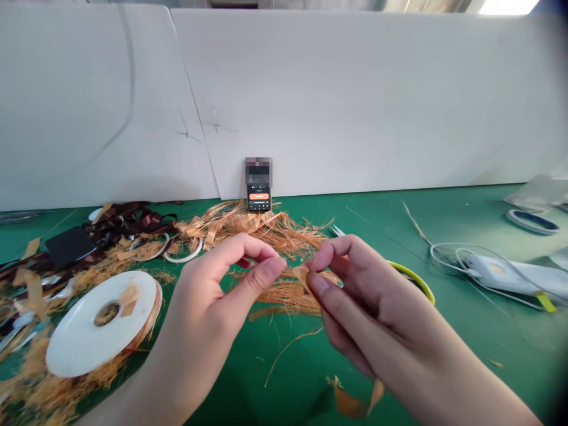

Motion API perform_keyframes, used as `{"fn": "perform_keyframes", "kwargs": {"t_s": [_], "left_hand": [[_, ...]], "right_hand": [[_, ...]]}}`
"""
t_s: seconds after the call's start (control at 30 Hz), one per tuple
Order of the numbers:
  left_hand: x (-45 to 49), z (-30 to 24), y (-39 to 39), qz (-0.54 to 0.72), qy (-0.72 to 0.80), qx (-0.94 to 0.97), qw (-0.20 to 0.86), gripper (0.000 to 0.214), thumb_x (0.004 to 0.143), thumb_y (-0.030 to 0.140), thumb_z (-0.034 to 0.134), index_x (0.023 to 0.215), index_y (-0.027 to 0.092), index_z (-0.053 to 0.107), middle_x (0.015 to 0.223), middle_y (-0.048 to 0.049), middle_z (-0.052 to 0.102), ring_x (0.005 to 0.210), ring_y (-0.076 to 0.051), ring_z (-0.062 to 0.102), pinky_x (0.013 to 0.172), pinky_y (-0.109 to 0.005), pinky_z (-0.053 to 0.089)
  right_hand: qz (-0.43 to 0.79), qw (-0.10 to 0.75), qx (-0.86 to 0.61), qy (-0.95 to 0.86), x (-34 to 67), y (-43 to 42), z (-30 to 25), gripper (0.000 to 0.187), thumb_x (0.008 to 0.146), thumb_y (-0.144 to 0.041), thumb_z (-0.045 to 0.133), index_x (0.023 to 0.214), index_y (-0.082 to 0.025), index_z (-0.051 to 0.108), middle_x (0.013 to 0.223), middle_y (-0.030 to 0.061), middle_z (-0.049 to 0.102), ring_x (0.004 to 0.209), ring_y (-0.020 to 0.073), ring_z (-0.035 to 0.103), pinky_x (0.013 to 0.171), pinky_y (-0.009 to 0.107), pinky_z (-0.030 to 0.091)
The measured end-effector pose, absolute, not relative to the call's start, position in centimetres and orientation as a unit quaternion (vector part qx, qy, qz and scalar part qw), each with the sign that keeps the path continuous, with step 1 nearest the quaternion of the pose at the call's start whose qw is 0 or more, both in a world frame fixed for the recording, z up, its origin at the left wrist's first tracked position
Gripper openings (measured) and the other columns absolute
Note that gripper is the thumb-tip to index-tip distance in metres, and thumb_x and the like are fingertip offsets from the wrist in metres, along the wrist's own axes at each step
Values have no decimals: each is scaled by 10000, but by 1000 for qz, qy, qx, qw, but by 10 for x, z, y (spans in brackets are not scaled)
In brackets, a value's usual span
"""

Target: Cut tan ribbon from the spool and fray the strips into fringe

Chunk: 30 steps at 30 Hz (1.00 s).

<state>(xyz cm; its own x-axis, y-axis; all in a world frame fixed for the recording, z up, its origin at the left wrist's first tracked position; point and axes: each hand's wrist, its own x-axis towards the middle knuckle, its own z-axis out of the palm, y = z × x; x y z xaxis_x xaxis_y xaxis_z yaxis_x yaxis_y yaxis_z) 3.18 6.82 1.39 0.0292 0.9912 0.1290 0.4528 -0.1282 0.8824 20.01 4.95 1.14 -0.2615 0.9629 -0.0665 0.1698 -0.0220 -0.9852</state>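
My right hand (368,302) pinches a small strip of orange ribbon (306,277) between thumb and forefinger. My left hand (217,302) sits just beside it, its thumb and forefinger curled close to that strip; whether they hold a thin fibre, I cannot tell. Behind and under both hands lies a tangled mass of frayed orange ribbon fibres (252,228). A white ribbon spool (80,337) lies flat at the lower left, near my left hand. A torn orange ribbon piece (355,402) lies below my right hand.
The green mat (284,378) carries dark brown ribbons (133,219), a black flat object (70,245) and white rings (184,253). A yellow-rimmed bowl (415,281) is partly hidden by my right hand. A white cable and device (497,272) lie right. A phone (258,192) leans against a white board (355,100).
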Motion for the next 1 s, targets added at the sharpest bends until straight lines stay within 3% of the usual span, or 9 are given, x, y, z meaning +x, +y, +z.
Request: {"fn": "perform_keyframes", "kwargs": {"t_s": [0.1,0.2,0.3,0.43,0.6,0.77,1.0], "left_hand": [[31,13,67,439,559,610,351,253,850,474,583,742,252,640,771,26,640,772,-156,565,574,-201,410],[33,16,64,442,546,594,391,264,836,499,584,783,253,665,837,15,672,856,-175,592,642,-212,441],[36,20,61,397,549,620,395,204,777,447,663,744,246,682,763,19,677,752,-168,606,628,-223,449],[35,19,62,365,534,663,378,153,803,361,652,704,246,673,706,34,673,697,-151,601,603,-207,448],[34,16,62,375,526,650,400,140,830,342,625,730,257,675,749,45,671,710,-135,593,579,-179,439],[34,16,62,360,509,650,434,227,877,362,553,706,239,637,698,41,617,681,-124,555,541,-169,414],[37,14,63,362,497,638,464,235,868,396,553,722,236,643,683,39,608,667,-127,549,569,-182,439]], "right_hand": [[512,389,-501,-579,198,49,13,105,911,-309,505,888,-248,423,539,-106,303,418,53,254,351,147,205],[510,417,-519,-544,195,48,16,122,890,-309,532,849,-244,438,522,-102,346,398,46,286,342,145,222],[506,426,-517,-543,194,50,18,112,885,-298,533,840,-246,445,551,-72,483,437,68,456,375,148,352],[453,423,-505,-600,199,54,17,90,869,-270,568,841,-233,492,745,-9,622,645,109,622,533,183,503],[424,417,-509,-622,201,55,16,109,859,-309,605,927,-227,583,794,-1,660,723,123,631,597,194,531],[429,389,-509,-637,202,58,13,147,873,-325,583,798,-227,663,683,-16,636,646,121,580,565,210,491],[513,437,-476,-565,202,60,15,143,830,-304,647,726,-209,673,643,-31,611,613,76,554,553,136,469]]}}
